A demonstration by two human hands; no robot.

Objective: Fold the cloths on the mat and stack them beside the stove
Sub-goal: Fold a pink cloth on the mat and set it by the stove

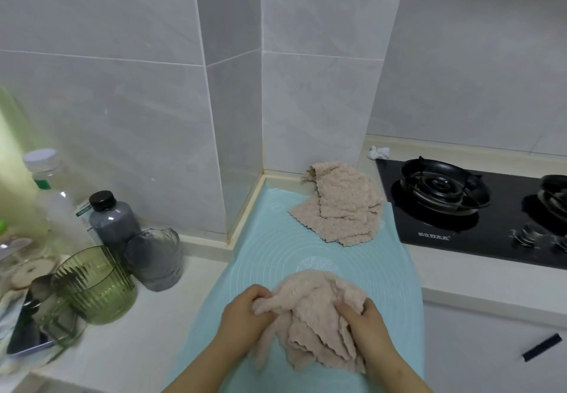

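Note:
A crumpled pale pink cloth lies bunched on the near part of the light blue mat. My left hand grips its left edge, and my right hand holds its right side, fingers curled into the fabric. A loose pile of beige cloths rests at the mat's far right corner, against the wall and next to the black gas stove.
To the left of the mat stand a green ribbed cup, a grey cup, a dark bottle and a clear bottle. A white crumpled wad sits behind the stove. A cabinet handle is at lower right.

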